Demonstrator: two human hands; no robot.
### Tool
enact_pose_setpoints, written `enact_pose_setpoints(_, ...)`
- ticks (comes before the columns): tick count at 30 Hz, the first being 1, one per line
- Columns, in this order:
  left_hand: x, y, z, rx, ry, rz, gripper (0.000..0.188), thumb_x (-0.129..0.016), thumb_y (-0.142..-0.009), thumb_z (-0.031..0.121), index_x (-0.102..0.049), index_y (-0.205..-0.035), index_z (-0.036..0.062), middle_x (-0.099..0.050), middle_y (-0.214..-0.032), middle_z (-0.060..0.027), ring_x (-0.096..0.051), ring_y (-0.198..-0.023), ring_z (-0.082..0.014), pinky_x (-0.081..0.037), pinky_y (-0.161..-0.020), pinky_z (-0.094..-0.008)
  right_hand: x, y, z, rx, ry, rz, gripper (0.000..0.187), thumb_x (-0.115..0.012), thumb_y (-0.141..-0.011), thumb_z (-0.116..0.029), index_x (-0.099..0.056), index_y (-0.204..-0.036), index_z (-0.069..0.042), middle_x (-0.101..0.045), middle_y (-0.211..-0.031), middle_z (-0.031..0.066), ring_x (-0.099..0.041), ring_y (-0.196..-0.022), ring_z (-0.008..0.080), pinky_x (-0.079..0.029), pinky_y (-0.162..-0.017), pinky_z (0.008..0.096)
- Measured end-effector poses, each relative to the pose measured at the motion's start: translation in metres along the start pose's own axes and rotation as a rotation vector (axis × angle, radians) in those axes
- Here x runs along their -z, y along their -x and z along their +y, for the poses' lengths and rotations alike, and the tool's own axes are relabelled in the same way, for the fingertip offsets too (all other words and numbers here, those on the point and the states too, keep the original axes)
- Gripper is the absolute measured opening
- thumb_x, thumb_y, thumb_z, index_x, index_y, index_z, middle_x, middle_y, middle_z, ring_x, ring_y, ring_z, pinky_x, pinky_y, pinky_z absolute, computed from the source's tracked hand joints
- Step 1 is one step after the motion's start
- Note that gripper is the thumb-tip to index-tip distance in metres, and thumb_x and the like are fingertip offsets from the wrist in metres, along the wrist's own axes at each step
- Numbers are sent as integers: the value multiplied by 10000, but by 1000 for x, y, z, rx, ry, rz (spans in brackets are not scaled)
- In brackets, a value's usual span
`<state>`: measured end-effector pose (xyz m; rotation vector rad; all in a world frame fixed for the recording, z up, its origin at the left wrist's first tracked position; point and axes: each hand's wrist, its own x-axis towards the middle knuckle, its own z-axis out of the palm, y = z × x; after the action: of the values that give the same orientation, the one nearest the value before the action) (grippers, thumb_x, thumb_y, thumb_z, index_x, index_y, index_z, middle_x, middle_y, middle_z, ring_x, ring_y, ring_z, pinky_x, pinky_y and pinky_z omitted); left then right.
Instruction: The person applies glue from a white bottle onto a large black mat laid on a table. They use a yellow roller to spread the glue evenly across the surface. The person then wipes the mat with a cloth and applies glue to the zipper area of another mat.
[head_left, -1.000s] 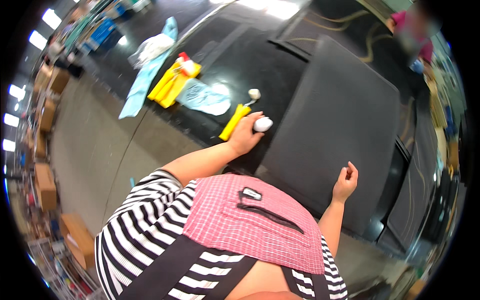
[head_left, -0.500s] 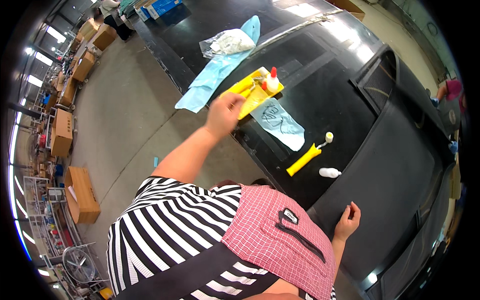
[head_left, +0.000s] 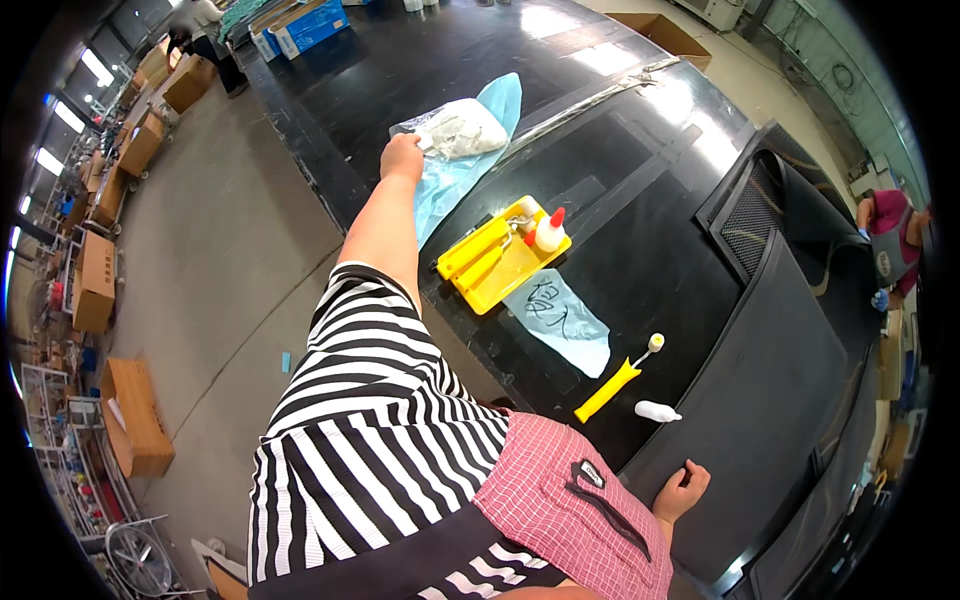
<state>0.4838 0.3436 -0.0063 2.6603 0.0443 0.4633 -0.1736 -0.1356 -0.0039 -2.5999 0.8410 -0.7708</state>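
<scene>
Black-and-white striped sleeve (head_left: 365, 330) reaches toward eleven o'clock, its left hand (head_left: 402, 158) bent-fingered against a clear bag (head_left: 465, 130) of white stuff; whether it pinches cannot be told. The bag lies at twelve, long axis roughly nine-to-three, loose end toward nine, its blue sheet (head_left: 440, 190) probably shielding it. Rightward, a yellow tray (head_left: 492, 290) likely corrals a bottle (head_left: 549, 236). Between four and five, the right hand (head_left: 683, 490) is loosely half-curled, seemingly empty.

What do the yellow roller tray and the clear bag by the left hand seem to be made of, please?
The yellow roller tray looks like molded plastic, judging by its even colour and soft sheen. The clear bag is probably thin plastic film, being see-through, shiny and crinkled.
</scene>
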Motion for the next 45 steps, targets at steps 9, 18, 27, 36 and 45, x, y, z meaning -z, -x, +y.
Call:
enact_pose_setpoints(9,-15,-16,-8,-46,-58,-66,216,-694,-874,232,-764,-1047,123,-706,-1077,-147,-665,-1043,-359,-522,-902,-462,-4,0,-5,-13,78,3,197,-584,-806,38,-613,-989,-30,-580,-981,143,-566,-952,331,-461,-853,420)
enact_pose_setpoints(18,-13,-20,-26,56,223,81,154,-699,-858,204,-783,-932,98,-747,-922,-134,-712,-888,-320,-551,-821,-418,-5,-3,-6,-10,83,4,200,-588,-805,39,-615,-992,-26,-587,-990,145,-570,-970,342,-458,-882,437)
enact_pose_setpoints(27,65,12,29,335,1337,61,237,-692,-925,36,-656,-1159,32,-690,-930,-67,-665,-785,-130,-551,-673,-250,-1,0,-3,-91,-24,31,169,-613,-864,18,-648,-1026,-17,-620,-981,101,-593,-917,248,-487,-828,361)
enact_pose_setpoints(36,165,249,241,-66,1904,-1068,93,-638,-934,-26,-598,-901,52,-709,-986,-133,-707,-952,-244,-587,-828,-313,61,-61,-138,-214,-894,73,166,-624,-955,47,-681,-1104,3,-670,-1038,66,-652,-929,131,-536,-873,258)
enact_pose_setpoints(45,127,402,341,255,1579,-1728,100,-752,-903,42,-656,-919,65,-656,-899,-18,-592,-827,-102,-492,-782,-264,75,-72,-143,-264,-1370,-349,320,-737,-912,-18,-646,-1219,-9,-671,-1076,45,-636,-1006,123,-514,-922,262)
